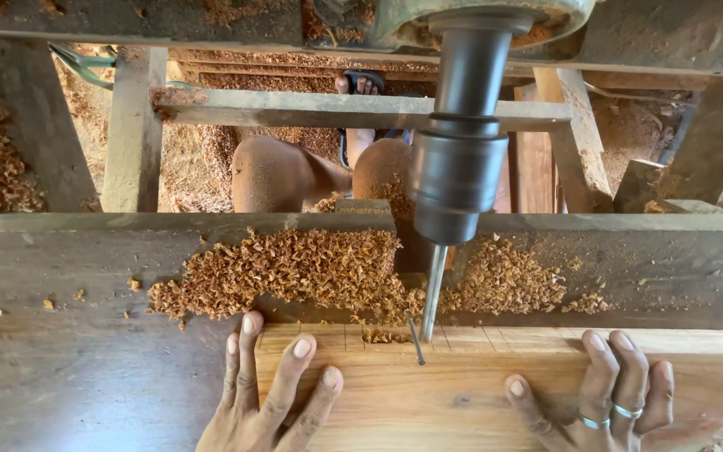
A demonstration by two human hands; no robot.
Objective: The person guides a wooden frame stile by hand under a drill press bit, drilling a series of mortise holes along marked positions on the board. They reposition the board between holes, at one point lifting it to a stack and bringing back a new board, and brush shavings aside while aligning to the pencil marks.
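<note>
Both hands flat, fingers spread, gripping nothing: left hand [274, 389] at 7 o'clock, right hand [600, 393] at 5 o'clock, pressing wooden plank [462, 393]. Drill bit [433, 293] at centre touches plank edge; wood shavings [294, 272] behind.

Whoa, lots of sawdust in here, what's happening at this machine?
A person presses a light wooden plank flat on a worn workbench, left hand at its left end and right hand, wearing rings, further right. Above the plank's far edge hangs a drill chuck with a thin bit reaching down to the wood, where a notch with shavings shows. Wood shavings are heaped behind the plank.
</note>
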